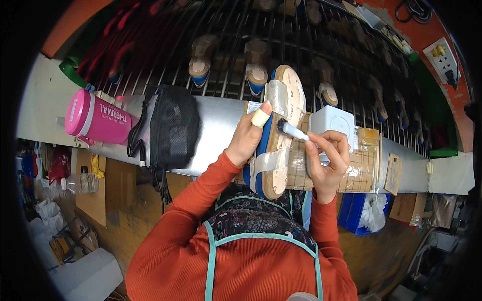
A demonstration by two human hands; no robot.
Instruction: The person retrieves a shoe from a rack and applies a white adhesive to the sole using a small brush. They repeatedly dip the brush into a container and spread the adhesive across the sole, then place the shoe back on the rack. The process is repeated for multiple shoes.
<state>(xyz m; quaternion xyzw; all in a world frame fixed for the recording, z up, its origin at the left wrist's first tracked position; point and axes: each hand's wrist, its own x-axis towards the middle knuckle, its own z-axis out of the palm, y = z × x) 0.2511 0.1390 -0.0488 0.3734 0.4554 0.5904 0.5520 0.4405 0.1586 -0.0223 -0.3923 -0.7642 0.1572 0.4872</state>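
— Two hands were busy? What did each grip?
— The left hand (247, 139) clasped a sandal sole (279, 131) from its blue edge, upright above the table (216, 125). The right hand (329, 159) pinched a small brush (292, 131), bristles touching the sole.
— Anything nearby?
— A pink flask (96, 119) and black bag (169, 128) lay to the left.

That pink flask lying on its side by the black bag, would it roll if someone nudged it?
Probably: the flask is round and lies on its side on the metal ledge, which looks smooth. The black bag beside it might stop it. It looks rigid, likely not fragile.
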